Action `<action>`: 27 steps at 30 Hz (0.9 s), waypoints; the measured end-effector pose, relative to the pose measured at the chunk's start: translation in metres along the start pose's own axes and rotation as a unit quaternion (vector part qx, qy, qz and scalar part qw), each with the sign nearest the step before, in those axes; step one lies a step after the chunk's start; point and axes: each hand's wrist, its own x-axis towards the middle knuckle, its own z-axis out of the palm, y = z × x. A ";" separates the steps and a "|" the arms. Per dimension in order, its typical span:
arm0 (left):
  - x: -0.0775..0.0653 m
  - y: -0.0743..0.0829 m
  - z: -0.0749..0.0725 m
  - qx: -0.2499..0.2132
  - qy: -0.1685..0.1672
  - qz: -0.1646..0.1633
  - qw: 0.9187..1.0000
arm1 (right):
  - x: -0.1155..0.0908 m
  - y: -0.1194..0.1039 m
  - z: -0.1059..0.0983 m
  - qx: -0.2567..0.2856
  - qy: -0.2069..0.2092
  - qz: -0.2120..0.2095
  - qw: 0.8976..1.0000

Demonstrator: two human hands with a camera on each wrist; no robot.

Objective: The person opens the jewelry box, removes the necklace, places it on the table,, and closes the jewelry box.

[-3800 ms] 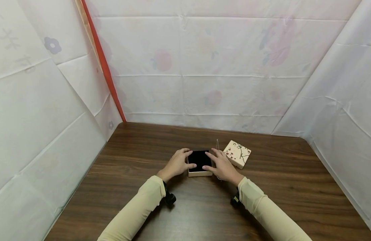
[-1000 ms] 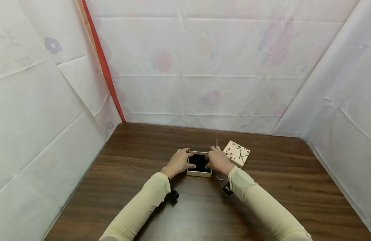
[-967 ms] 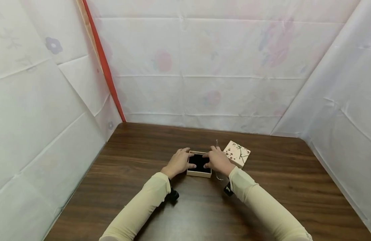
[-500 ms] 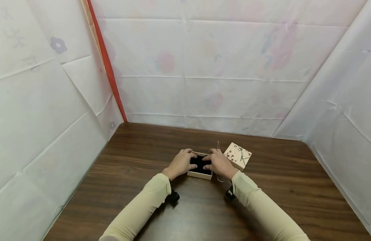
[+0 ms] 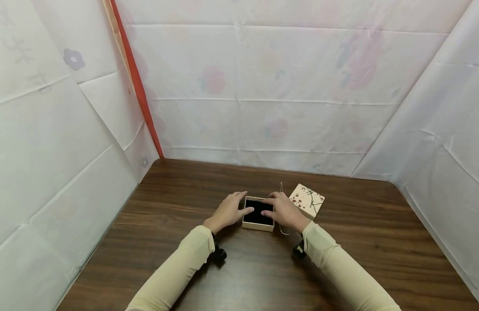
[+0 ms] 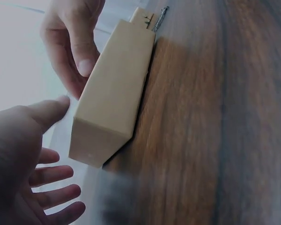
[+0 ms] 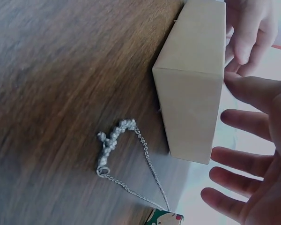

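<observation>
A small cream box [image 5: 258, 227] stands on the table with its top uncovered and a black pad [image 5: 258, 217] inside, below the rim. My left hand [image 5: 226, 211] hovers at its left side, fingers extended and thumb pointing over the rim. On the opposite side, my right hand [image 5: 287, 212] has its fingers spread; in the right wrist view its thumb is at the box's top edge, and whether it touches is unclear. Neither hand grips anything. A silver chain necklace with a beaded bar [image 7: 114, 143] lies right of the box, partly hidden under my right hand in the head view.
The matching box lid [image 5: 307, 199], printed with red blossoms and branches, lies right of the necklace. Pale patterned sheets [image 5: 278, 86] enclose the brown wooden table [image 5: 185, 185] at the back and both sides.
The black pad covered the box's rim at first; now it sits lower and the rim shows around it. My left hand has drawn slightly away leftward; my right fingers have spread from a tighter curl.
</observation>
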 end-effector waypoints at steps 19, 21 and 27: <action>-0.004 -0.007 -0.003 0.040 -0.048 0.006 0.998 | -0.006 0.007 -0.003 -0.006 0.005 -0.008 1.000; -0.004 -0.007 -0.004 0.040 -0.055 0.004 0.998 | -0.007 0.009 -0.003 -0.005 -0.003 -0.001 1.000; -0.003 -0.007 -0.003 0.038 -0.073 0.001 0.997 | -0.007 0.014 -0.003 -0.014 -0.017 0.011 1.000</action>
